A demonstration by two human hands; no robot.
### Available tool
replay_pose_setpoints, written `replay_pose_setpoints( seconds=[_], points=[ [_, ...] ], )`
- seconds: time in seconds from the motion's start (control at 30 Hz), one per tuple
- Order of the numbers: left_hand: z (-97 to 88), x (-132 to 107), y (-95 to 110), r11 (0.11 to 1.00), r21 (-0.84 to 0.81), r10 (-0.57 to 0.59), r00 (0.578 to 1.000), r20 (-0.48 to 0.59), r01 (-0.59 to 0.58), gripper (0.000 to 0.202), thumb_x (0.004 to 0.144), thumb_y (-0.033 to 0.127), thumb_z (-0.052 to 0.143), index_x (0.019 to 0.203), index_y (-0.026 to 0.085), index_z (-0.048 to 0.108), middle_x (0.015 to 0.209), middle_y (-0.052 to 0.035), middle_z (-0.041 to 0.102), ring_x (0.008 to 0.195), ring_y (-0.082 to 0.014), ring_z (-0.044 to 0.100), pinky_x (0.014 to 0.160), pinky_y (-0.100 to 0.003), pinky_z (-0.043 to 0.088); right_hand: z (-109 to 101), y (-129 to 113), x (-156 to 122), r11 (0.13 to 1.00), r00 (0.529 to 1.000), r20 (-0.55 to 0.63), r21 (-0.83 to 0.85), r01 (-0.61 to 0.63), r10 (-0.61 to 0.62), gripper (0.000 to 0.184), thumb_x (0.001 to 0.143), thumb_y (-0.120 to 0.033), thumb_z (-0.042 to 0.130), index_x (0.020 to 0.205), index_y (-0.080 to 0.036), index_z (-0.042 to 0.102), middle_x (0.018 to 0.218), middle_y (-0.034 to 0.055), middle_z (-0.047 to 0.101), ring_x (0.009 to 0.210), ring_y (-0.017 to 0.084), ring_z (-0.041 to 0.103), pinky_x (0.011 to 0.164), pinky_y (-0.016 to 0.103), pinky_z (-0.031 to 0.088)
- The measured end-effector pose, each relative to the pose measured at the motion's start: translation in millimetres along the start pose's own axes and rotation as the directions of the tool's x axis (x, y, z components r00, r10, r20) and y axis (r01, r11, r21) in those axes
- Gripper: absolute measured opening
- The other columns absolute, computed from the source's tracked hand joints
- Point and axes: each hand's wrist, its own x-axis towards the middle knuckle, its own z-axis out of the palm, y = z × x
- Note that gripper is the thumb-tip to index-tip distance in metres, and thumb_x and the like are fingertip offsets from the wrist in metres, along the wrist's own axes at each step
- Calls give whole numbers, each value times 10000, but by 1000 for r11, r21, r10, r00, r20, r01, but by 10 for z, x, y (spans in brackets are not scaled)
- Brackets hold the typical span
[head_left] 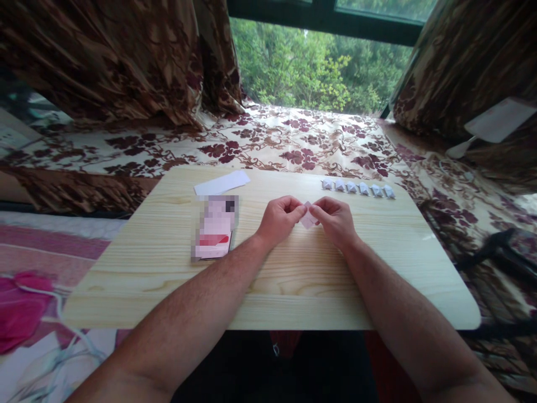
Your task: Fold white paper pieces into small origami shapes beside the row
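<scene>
A small pale square of folded paper point(308, 217) is held just above the middle of the wooden table. Thumb and fingers of my left hand point(282, 217) pinch its left corner. On the opposite side, my right hand point(334, 218) grips the right corner the same way, fingers curled. Both hands are close together, and the paper's lower point shows between them. Beyond my right hand, several small folded white paper pieces point(358, 188) stand in a row. Left of my left hand lies a phone point(215, 246), partly blurred out, with a pink and red screen.
White paper strips point(222, 182) lie at the back left of the light wooden table point(138, 252). Behind it is a ledge with flowered cloth point(289, 140), under a window. White cables point(62, 313) and a pink cloth point(25, 308) are low on the left.
</scene>
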Motion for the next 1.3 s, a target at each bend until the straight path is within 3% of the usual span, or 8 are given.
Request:
replay_pose_setpoints(
  seconds=[0.23,0.4,0.57,0.77,0.9,1.3],
  points=[
    [-32,9,17,997,-58,-58,998,2,58,268,715,392,731,697,152,612,534,45,525,489,-77,420,495,-227,324,-35,-17,-9,999,1000,22,-41,6,-5,253,787,-367,698,644,-167,638,508,-26,566,465,93,457,464,239,329],
    [-46,29,-20,989,-126,-79,997,-2,78,258,719,382,717,689,153,602,552,43,531,493,-71,417,495,-225,315,-55,-14,-8,999,996,84,43,23,-26,233,841,-347,640,708,-161,686,524,-14,597,483,103,506,511,252,389],
    [-54,54,-40,974,-189,-129,992,-5,126,261,684,377,733,687,152,601,558,44,540,479,-68,420,486,-224,318,-40,-2,-2,994,994,105,105,-14,3,156,767,-311,707,762,-155,697,547,-14,610,494,110,535,508,254,421],
    [-61,56,-38,963,-231,-141,990,8,139,251,690,357,753,717,139,631,567,33,575,477,-68,449,483,-218,337,-19,39,-4,979,990,126,199,42,-68,238,754,-258,738,984,-210,702,813,8,685,601,105,575,533,246,464],
    [-57,52,-33,959,-248,-141,990,15,140,232,675,325,769,725,132,651,594,18,616,484,-71,474,490,-217,362,-34,82,14,974,974,176,201,104,-140,118,765,-238,747,872,-196,718,878,30,671,678,115,584,549,245,474],
    [-52,64,-105,940,-306,-146,989,36,150,240,641,255,790,821,128,695,700,-26,704,582,-130,610,556,-244,451,-118,56,44,981,951,260,141,133,-167,137,779,-316,763,837,-199,720,976,47,622,740,133,603,563,269,557]
  ],
)
